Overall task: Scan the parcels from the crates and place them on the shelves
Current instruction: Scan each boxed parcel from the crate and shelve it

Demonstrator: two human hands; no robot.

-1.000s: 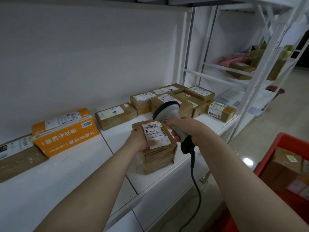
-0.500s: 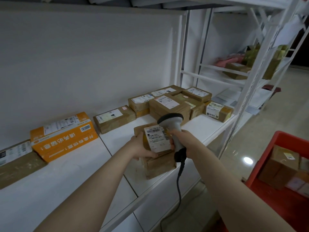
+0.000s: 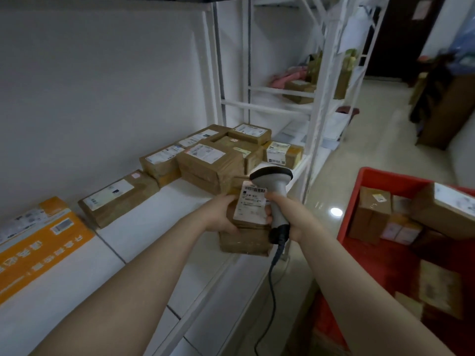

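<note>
Both hands are occupied: your left hand (image 3: pixel 221 216) grips the taped brown parcel (image 3: pixel 245 238) at the front edge of the shelf (image 3: pixel 154 227), its label (image 3: pixel 253 204) tilted up toward you, probably for reading. Your right hand (image 3: pixel 289 218) wraps the scanner (image 3: pixel 275 187) handle, held against the parcel's right side. Other parcels (image 3: pixel 370 214) wait in the red crate (image 3: pixel 385 177).

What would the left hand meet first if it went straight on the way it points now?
The left hand grips a parcel. Pushed straight on, both would probably meet the scanner in the right hand first; the stack of parcels lies behind it. Depth is unclear.
</note>
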